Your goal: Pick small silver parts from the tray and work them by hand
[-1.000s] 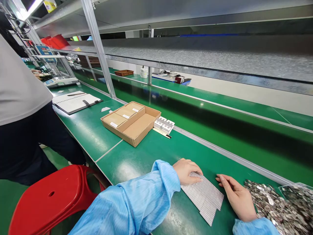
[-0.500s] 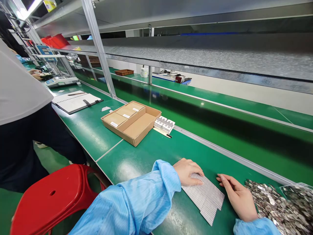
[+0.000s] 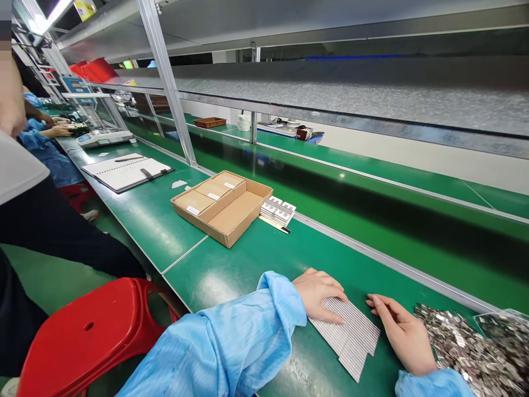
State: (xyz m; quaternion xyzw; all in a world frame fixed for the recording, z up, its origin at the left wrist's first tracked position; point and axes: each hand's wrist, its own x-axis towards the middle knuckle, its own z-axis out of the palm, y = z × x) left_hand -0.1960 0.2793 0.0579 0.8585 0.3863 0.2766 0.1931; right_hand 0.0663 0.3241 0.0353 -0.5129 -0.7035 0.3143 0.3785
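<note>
My left hand (image 3: 320,295) rests on the upper left part of a flat grey ribbed sheet of thin strips (image 3: 351,333), its thumb and fingers spread apart. The sheet lies on the green table (image 3: 231,275) and has a stepped lower right edge. To its right, my right hand (image 3: 400,333) is on the table with fingers curled and thumb against the forefinger; whether anything small is between them is hidden. Beside that hand is a heap of small shiny metal pieces (image 3: 467,350), partly in a clear tray at the right edge.
A cardboard box (image 3: 231,234) with labelled inner boxes stands ahead, beside stacked white printed cards (image 3: 278,211). Further left are an open notebook (image 3: 124,171) and a scale (image 3: 105,138). A red stool (image 3: 88,331) and a person (image 3: 49,220) are at the left; a metal shelf (image 3: 330,88) hangs above.
My left thumb has moved down, away from the fingers, widening the hand over the sheet. The person at the left has shifted further left, uncovering co-workers behind. My right hand is almost unmoved.
</note>
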